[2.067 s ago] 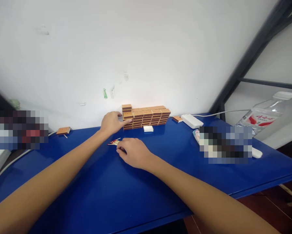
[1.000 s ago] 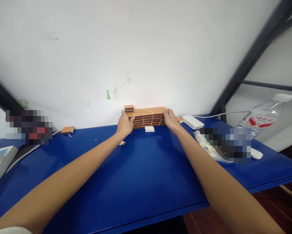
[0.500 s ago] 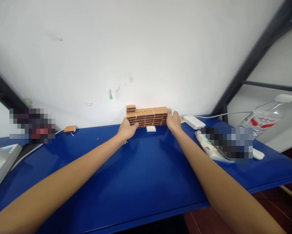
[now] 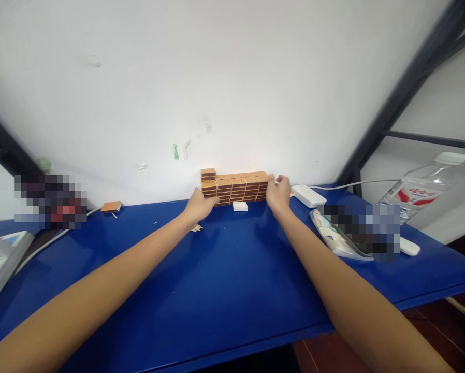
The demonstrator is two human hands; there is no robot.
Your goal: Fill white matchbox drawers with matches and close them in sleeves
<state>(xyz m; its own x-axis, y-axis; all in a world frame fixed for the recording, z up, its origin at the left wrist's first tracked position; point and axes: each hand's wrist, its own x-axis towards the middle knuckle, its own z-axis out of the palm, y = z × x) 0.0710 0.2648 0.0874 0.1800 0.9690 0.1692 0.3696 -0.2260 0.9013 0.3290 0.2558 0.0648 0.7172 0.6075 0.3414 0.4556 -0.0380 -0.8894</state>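
Note:
Against the wall stands a low stack of orange and brown matchboxes [image 4: 238, 189], laid in several rows. One more matchbox [image 4: 208, 174] sits on top at the left end. My left hand [image 4: 199, 205] grips the stack's left end, its thumb across the front and its other fingers around the side, partly hidden. At the right end is my right hand [image 4: 278, 195], its thumb side against or very close to the boxes and its fingers loosely bent and apart. A small white block [image 4: 240, 206] lies before the stack. Loose matchsticks [image 4: 197, 228] lie beside my left wrist.
A separate matchbox [image 4: 111, 206] lies to the left on the blue table [image 4: 217, 290]. Right of the stack are a white box-shaped device [image 4: 309, 196] with a cable, a soft plastic packet [image 4: 331, 235] and a clear bottle [image 4: 419, 189]. A white-grey object [image 4: 7, 259] stands at far left.
My right hand has eased slightly off the stack's right end, showing more of its corner. My left hand has shifted a little left, uncovering more matchsticks. The stack looks the same.

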